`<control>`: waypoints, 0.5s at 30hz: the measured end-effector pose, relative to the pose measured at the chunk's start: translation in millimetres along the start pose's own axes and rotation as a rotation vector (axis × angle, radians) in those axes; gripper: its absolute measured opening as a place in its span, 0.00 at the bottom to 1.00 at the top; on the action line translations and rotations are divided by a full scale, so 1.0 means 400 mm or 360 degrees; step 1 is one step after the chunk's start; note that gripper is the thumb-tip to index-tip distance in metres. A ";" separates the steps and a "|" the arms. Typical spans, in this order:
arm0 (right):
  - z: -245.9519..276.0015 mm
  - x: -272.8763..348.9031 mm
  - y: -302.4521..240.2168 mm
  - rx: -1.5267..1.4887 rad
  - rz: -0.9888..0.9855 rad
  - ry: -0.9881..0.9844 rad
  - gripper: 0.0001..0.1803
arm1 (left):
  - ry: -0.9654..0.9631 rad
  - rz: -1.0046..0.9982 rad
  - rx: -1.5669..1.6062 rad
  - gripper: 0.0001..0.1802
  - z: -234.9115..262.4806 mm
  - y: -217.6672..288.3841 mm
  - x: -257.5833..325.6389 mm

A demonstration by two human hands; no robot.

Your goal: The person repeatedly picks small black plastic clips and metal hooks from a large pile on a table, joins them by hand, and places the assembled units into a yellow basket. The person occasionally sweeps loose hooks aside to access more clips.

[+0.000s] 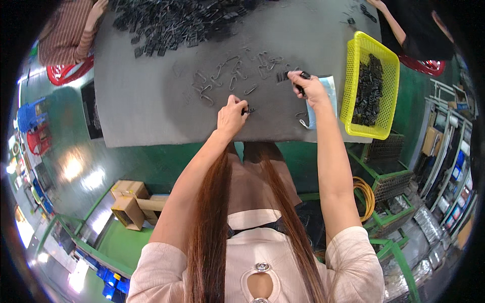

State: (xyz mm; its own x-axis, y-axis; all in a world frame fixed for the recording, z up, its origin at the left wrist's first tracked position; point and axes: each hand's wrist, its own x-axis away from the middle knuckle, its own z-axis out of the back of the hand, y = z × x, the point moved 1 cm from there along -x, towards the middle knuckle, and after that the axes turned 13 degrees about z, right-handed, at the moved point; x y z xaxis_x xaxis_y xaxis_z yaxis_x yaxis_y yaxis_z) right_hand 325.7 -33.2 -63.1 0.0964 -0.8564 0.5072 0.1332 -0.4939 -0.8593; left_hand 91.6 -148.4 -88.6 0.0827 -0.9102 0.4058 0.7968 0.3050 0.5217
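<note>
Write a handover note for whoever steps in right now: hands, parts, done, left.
Left hand: pinching a small black part on the grey mat.
Right hand: gripping a black clip.
Done: yellow basket on the right holds a batch of black pieces.
Left: loose wire loops mid-mat and a large heap of black parts at the far edge.

Head-worn fisheye — looking steeply down, close over grey table [151, 101]

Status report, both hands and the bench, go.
Left hand pinching a small black part on the grey mat. Right hand gripping a black piece. Loose metal clips ahead, yellow basket on right.
</note>
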 end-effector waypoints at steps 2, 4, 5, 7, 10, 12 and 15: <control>0.026 0.017 0.002 0.0480 0.0021 0.0075 0.12 | -0.0100 -0.0005 -0.0132 0.09 0.006 0.014 0.001; 0.057 0.033 0.007 0.0281 0.0005 0.0171 0.13 | -0.0122 0.0013 -0.0132 0.10 0.003 0.016 -0.003; 0.082 0.036 0.016 0.0323 0.0015 0.0171 0.13 | -0.0135 0.0019 -0.0132 0.10 -0.002 0.027 -0.009; 0.137 0.052 0.029 0.0334 0.0056 0.0173 0.14 | -0.0169 0.0147 0.0157 0.11 -0.004 0.070 -0.037; 0.233 0.121 -0.001 -0.0051 0.0123 0.0571 0.14 | -0.0339 0.0228 0.0439 0.13 0.009 0.235 -0.078; 0.317 0.181 -0.036 -0.0057 0.0158 0.0794 0.10 | -0.0457 0.0146 0.0561 0.13 -0.004 0.392 -0.112; 0.453 0.216 -0.027 0.0168 0.0184 0.1153 0.10 | -0.0538 -0.0146 0.0619 0.16 -0.076 0.633 -0.146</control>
State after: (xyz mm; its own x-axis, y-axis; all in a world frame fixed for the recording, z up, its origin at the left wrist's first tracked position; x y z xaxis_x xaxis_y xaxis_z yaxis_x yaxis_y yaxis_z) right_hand 511.2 -74.7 1.9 -0.5545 -0.8048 0.2114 0.2595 -0.4087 -0.8750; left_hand 306.5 -26.7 -3.0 -0.2261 -0.8164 0.5314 0.5049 0.3683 0.7807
